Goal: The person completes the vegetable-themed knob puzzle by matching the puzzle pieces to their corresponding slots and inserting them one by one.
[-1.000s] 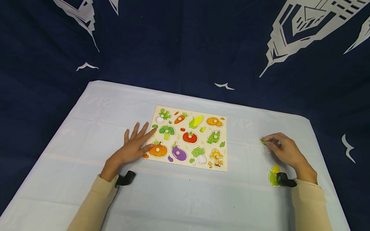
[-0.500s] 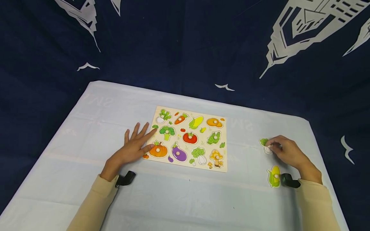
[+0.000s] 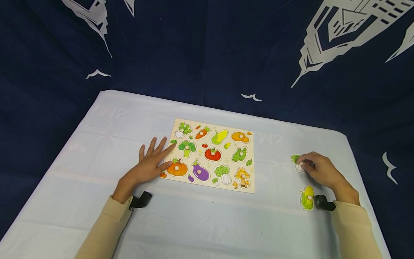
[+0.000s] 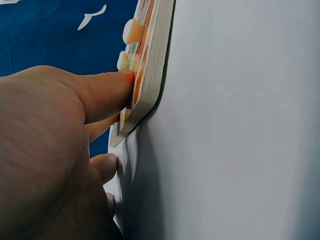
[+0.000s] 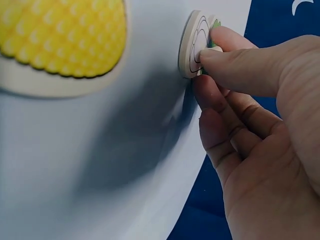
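Observation:
At the right side of the table, my right hand (image 3: pixel 318 169) pinches the small knob of a bok choy puzzle piece (image 3: pixel 299 167) between thumb and forefinger. In the right wrist view the bok choy piece (image 5: pixel 194 45) shows its thick pale edge and lies on or very near the cloth. My left hand (image 3: pixel 147 166) has its fingers spread; thumb and forefinger touch the left edge of the vegetable puzzle board (image 3: pixel 207 183), with other fingers beside it on the cloth. A corn puzzle piece (image 3: pixel 307 198) with a knob lies just below the right hand.
The board carries knobbed pieces such as a tomato (image 3: pixel 212 154), an eggplant (image 3: pixel 200 172) and a pumpkin (image 3: pixel 177 168). Its corn picture (image 3: pixel 219 137) and bok choy picture (image 3: pixel 222 174) show no knob. A white cloth (image 3: pixel 194 226) covers the table; a dark blue curtain (image 3: pixel 181 46) hangs behind.
My right hand has shifted slightly right and down along the bok choy piece, uncovering its leaves and the corn piece's knob. The left hand and board stay put.

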{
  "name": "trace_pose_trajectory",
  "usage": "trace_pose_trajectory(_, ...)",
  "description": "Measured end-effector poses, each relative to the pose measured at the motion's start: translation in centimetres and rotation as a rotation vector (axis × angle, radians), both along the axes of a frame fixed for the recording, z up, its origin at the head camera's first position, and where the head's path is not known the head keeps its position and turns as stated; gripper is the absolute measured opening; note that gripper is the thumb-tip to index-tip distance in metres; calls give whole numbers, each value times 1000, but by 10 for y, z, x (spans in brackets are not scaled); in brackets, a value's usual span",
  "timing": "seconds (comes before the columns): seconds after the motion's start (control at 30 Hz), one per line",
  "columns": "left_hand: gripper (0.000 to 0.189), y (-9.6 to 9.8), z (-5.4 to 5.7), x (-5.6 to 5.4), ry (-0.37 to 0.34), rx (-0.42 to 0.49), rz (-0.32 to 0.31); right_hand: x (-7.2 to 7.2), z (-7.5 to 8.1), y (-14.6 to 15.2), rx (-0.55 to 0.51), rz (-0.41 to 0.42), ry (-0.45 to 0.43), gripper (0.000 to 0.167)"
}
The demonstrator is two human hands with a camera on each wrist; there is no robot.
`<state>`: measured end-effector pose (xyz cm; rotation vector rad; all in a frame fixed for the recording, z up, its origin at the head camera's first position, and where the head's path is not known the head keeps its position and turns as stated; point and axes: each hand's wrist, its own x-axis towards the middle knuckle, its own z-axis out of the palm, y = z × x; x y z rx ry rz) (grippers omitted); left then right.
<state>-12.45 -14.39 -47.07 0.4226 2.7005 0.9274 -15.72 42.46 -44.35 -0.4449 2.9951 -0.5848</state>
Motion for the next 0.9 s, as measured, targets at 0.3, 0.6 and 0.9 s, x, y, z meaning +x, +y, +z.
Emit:
trace_pose_trajectory(0.3,63,0,-1,0,-17,-11,4,0,-1,-2,7,-10,-3,20)
trace_pose_trajectory(0.6,64,-1,0,-3,-16,-19,7,-2,-1,-6,18,-36,-50,16)
trace_pose_trajectory(0.9,64,-1,0,-3,-22,-16,4,-2,2,-14,23,-40,-45,14)
